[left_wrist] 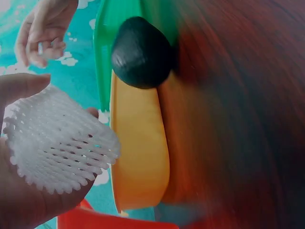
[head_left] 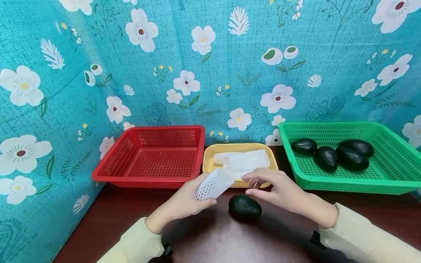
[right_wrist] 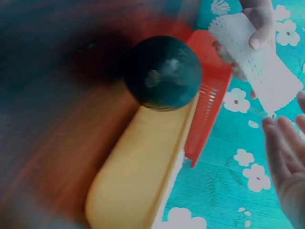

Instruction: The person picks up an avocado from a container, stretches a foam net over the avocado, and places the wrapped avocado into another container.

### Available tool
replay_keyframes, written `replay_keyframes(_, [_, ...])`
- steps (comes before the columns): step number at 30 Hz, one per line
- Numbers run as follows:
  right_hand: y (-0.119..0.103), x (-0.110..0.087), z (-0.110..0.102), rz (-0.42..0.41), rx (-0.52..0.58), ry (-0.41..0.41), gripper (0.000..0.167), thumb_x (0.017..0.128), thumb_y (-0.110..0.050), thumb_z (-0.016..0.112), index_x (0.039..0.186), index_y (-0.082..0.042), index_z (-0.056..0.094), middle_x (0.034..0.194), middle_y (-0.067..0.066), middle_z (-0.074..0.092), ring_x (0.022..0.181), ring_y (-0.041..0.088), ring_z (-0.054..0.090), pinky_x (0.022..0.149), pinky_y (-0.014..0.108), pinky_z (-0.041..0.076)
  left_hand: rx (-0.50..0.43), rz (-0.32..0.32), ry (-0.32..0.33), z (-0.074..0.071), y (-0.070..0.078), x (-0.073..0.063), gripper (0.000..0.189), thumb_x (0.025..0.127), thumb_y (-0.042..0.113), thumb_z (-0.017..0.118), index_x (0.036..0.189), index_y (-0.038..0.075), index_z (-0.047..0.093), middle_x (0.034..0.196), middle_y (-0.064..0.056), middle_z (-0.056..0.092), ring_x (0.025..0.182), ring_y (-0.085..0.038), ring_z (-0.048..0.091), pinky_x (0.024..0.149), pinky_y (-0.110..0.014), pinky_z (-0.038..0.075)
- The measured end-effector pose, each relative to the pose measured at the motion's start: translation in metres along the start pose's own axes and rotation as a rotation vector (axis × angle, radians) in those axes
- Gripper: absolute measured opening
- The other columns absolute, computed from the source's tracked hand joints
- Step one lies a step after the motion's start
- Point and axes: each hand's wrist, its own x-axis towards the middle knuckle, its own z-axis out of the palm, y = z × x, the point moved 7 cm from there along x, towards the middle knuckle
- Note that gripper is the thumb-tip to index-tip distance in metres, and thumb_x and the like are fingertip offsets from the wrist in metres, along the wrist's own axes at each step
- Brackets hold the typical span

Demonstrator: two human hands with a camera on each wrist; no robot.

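My left hand [head_left: 189, 199] grips a white foam net sleeve [head_left: 213, 186], thumb along one side and fingers round the other. In the left wrist view the sleeve's scalloped end [left_wrist: 66, 148] faces the camera. Close to the sleeve's far end, my right hand [head_left: 277, 188] hovers with its fingers loosely bent and nothing between them; the right wrist view shows a small gap there. A dark green avocado [head_left: 244, 207] lies on the table just in front of me, below and between both hands.
Behind the hands, a yellow tray [head_left: 208, 160] holds more white foam sleeves [head_left: 251, 159]. To the left is a red basket [head_left: 154, 162]. At right, a green basket [head_left: 345, 180] contains several dark avocados [head_left: 326, 158]. A blue flowered cloth [head_left: 210, 73] hangs behind the brown table [head_left: 125, 219].
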Motion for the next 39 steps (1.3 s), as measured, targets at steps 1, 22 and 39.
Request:
replay_keyframes(1, [0.004, -0.003, 0.003, 0.046, 0.011, -0.040, 0.034, 0.087, -0.009, 0.083, 0.119, -0.006, 0.070, 0.105, 0.004, 0.073, 0.085, 0.012, 0.070, 0.073, 0.027, 0.060, 0.009, -0.004, -0.012, 0.000, -0.002, -0.001, 0.067, 0.089, 0.016, 0.080, 0.148, 0.018, 0.047, 0.140, 0.004, 0.059, 0.123, -0.014, 0.058, 0.103, -0.043, 0.048])
replay_keyframes(22, [0.037, -0.039, 0.055, 0.253, -0.139, -0.404, 0.079, 0.079, -0.022, 0.090, 0.147, -0.009, 0.051, 0.131, 0.000, 0.057, 0.115, 0.015, 0.059, 0.098, 0.039, 0.052, 0.169, -0.012, -0.073, -0.002, -0.028, -0.007, 0.072, 0.084, 0.010, 0.084, 0.146, 0.022, 0.049, 0.134, 0.005, 0.061, 0.116, -0.014, 0.059, 0.101, -0.044, 0.049])
replay_keyframes(39, [0.050, -0.039, 0.062, 0.357, -0.145, -0.435, 0.072, 0.080, -0.017, 0.089, 0.143, -0.012, 0.054, 0.129, 0.001, 0.057, 0.112, 0.016, 0.060, 0.095, 0.044, 0.053, 0.223, -0.020, -0.059, 0.000, -0.034, -0.005, 0.072, 0.084, 0.012, 0.085, 0.146, 0.023, 0.050, 0.133, 0.005, 0.061, 0.116, -0.014, 0.059, 0.100, -0.044, 0.050])
